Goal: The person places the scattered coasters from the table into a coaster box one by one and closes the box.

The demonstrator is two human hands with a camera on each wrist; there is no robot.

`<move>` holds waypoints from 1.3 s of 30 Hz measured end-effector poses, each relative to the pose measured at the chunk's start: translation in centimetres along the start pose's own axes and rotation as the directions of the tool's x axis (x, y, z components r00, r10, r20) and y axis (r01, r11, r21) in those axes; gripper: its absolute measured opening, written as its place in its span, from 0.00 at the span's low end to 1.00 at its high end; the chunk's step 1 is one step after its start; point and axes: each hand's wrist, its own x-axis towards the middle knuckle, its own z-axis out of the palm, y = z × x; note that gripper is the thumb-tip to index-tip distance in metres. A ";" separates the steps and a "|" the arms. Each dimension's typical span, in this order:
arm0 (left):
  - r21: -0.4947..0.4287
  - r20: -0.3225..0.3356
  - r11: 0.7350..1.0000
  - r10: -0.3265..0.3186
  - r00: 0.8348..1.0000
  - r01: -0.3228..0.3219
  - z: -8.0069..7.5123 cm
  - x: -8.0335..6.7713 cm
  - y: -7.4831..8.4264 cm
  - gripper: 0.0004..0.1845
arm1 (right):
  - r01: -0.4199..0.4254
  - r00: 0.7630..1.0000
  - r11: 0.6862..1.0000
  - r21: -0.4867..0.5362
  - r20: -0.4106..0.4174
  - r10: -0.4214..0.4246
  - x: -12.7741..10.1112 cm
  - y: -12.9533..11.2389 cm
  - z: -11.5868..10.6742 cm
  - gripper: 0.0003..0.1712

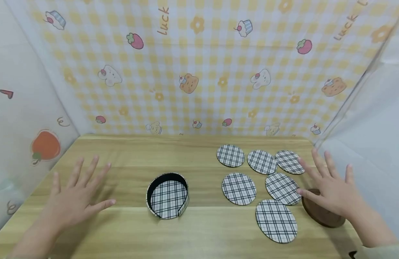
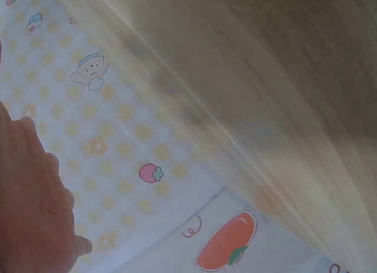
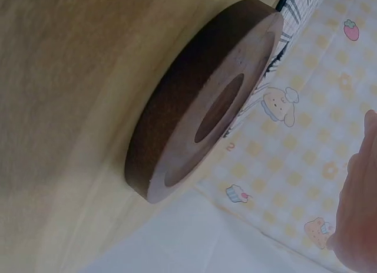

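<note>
My left hand (image 1: 77, 194) hovers open over the wooden table (image 1: 128, 154) at the left, fingers spread, holding nothing. In the middle stands a round black-walled coaster holder (image 1: 168, 194) with a plaid coaster inside. Several plaid round coasters (image 1: 239, 188) lie flat to its right. My right hand (image 1: 329, 187) is spread open above a dark brown wooden disc (image 1: 322, 212) by the right wall, near the coasters; whether it touches the disc is unclear. In the right wrist view the brown disc (image 3: 203, 102) shows a round recess, with my fingers (image 3: 356, 208) at the right edge.
Patterned walls close the table in: a yellow checked back wall (image 1: 199, 72), a white left wall (image 1: 21, 118) with an orange fruit print, a pale right wall (image 1: 374, 118). The left wrist view shows only blurred table (image 2: 283, 78), wall and my palm (image 2: 29, 214).
</note>
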 end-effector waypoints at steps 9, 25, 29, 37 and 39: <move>-0.002 -0.006 1.000 0.013 1.000 -0.013 0.5 0.5 0.3 0.55 | -0.001 1.000 1.000 0.018 -0.007 0.001 -0.2 -0.6 0.2 0.57; 0.012 -0.016 1.000 0.020 1.000 -0.020 0.0 -0.2 1.3 0.56 | 0.069 0.998 0.998 -0.010 0.012 -0.069 0.0 -2.4 0.5 0.57; 0.007 -0.007 1.000 0.024 1.000 -0.024 0.0 -0.3 1.6 0.55 | 0.103 0.995 0.995 0.011 -0.004 -0.103 0.2 -3.0 0.5 0.58; -0.046 0.043 0.998 0.040 0.998 -0.038 -0.1 -0.3 2.7 0.54 | 0.142 0.990 0.989 0.051 0.012 -0.143 -0.4 -4.0 1.1 0.57; -0.072 0.057 0.996 0.053 0.997 -0.049 0.0 -0.1 3.1 0.54 | 0.146 0.989 0.988 0.048 0.009 -0.147 -0.5 -4.1 1.2 0.58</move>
